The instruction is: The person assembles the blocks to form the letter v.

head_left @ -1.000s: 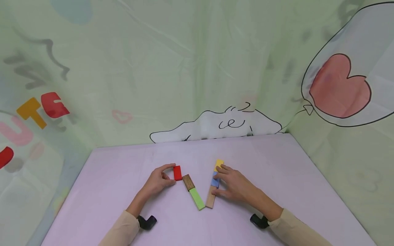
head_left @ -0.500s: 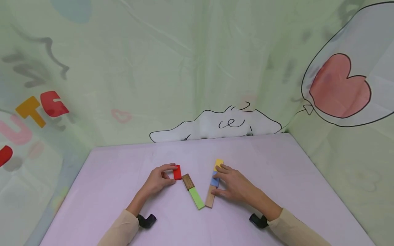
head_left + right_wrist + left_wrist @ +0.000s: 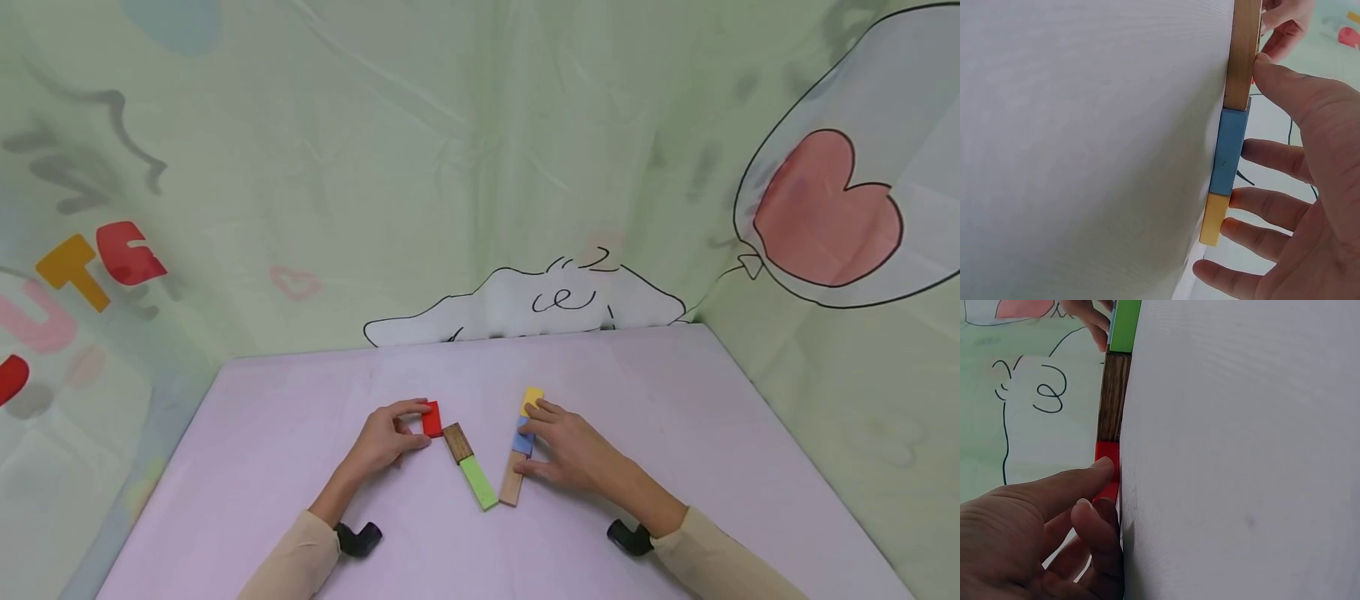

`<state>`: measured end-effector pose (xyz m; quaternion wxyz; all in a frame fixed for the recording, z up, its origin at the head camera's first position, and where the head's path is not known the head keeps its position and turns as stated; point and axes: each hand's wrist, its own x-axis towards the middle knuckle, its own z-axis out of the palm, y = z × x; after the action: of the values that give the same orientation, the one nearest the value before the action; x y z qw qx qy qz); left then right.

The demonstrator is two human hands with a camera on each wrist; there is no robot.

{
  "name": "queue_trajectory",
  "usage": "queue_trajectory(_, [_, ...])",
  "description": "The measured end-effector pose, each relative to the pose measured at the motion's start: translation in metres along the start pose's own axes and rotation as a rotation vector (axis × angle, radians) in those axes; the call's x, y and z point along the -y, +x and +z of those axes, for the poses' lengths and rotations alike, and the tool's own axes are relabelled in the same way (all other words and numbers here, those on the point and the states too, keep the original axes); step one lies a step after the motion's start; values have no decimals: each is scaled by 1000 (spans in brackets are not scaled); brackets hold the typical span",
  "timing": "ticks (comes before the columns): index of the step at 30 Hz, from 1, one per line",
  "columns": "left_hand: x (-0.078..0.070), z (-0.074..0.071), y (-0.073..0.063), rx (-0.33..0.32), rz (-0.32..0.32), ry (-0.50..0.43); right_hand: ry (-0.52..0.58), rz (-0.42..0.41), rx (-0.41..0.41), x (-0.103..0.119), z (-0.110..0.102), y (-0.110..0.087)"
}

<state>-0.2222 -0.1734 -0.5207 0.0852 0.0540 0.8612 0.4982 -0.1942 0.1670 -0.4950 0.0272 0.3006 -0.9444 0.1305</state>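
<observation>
My left hand (image 3: pixel 381 439) pinches a small red block (image 3: pixel 432 422) between thumb and fingers, at the table's left of centre. Just right of it lies a dark brown wooden block (image 3: pixel 458 443), its upper end near the red one, followed by a green block (image 3: pixel 478 483) slanting toward me. A second slanted row holds a yellow block (image 3: pixel 534 394), a blue block (image 3: pixel 1229 152) and a light wooden block (image 3: pixel 511 485), end to end. The two rows meet at the bottom in a V. My right hand (image 3: pixel 573 447) rests extended fingertips and thumb along the second row's side.
The blocks lie on a pale lilac tabletop (image 3: pixel 300 467). Behind it hangs a printed light green cloth (image 3: pixel 390 167) with a balloon drawing (image 3: pixel 825 167) at the right. Black wrist mounts (image 3: pixel 360 540) sit beside both sleeves.
The left thumb and fingers shift very slightly at the red block. The right hand and both rows stay in place, apart from a tiny drift of the whole view.
</observation>
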Motion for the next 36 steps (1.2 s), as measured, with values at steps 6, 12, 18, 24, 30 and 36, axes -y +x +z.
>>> queue_trajectory(6, [1,1,0,-26,-19,-15,-6,0,-1,0,-1,0])
queue_trajectory(12, [2,-1,0,-104,-5,-41,-2,2,4,0,0,0])
queue_trajectory(18, [-1,-1,1,-175,34,3,-3,1,13,-1,1,0])
queue_trajectory(24, [-4,0,2,-186,95,16,7,10,19,0,0,0])
queue_trajectory(30, [-6,4,4,-190,147,58,0,8,23,1,1,0])
queue_trajectory(36, [-8,7,10,-181,167,89,3,5,9,0,1,1])
